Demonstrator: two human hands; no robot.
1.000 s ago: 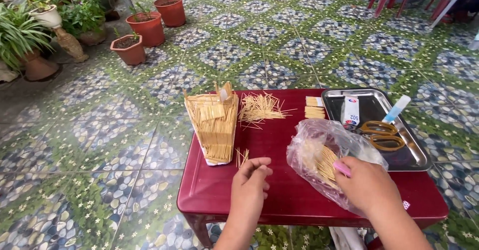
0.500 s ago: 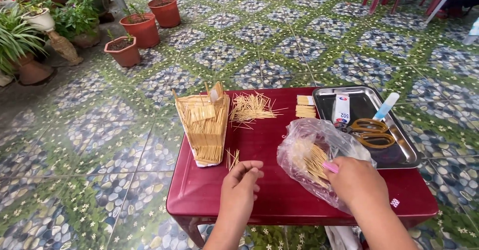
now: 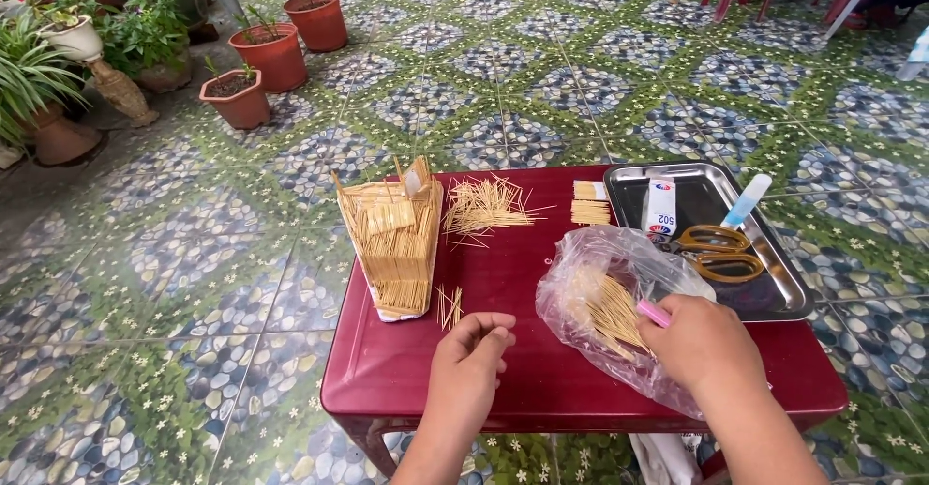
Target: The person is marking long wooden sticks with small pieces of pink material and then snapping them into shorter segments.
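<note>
On a dark red plastic table (image 3: 406, 369) stands a small house model made of wooden sticks (image 3: 392, 238). My left hand (image 3: 469, 364) rests near the front edge with its fingertips pinched together; whether a thin stick is between them cannot be told. A few loose sticks (image 3: 449, 306) lie just beyond it. My right hand (image 3: 702, 345) presses on a clear plastic bag (image 3: 605, 306) that holds more sticks and grips a small pink object (image 3: 653, 313) at the bag's mouth.
A loose pile of sticks (image 3: 484, 206) and two small stick panels (image 3: 590, 204) lie at the back of the table. A metal tray (image 3: 784, 296) at the right holds yellow-handled scissors (image 3: 716, 253), a glue tube and a small box. Potted plants (image 3: 266, 54) stand on the patterned tiled floor.
The view has drifted slightly, so the table sits a bit lower left. My left hand's fingers have closed into a pinch. My right hand stays on the bag.
</note>
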